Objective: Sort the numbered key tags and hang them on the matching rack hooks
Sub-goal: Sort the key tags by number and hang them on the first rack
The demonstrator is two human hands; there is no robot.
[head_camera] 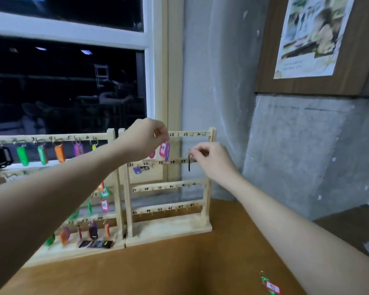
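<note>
Two wooden key racks stand side by side on the table: the left rack [110, 136] and the right rack [209, 188], whose bars carry handwritten numbers. My left hand [143, 137] is raised at the right rack's top bar and pinches the ring of a purple tag [167, 152] that hangs beside a pink tag [162, 149]. My right hand [211, 160] pinches the ring of a thin black tag [189, 165] at the right end of the second bar, near number 35. A blue tag [137, 170] hangs under number 31.
Several coloured tags hang on the left rack, among them green [22, 155] and orange [59, 153] ones. A loose green and red tag [271, 286] lies on the brown table [179, 269] near its front right. Behind are a dark window [62, 86] and a grey wall [285, 156].
</note>
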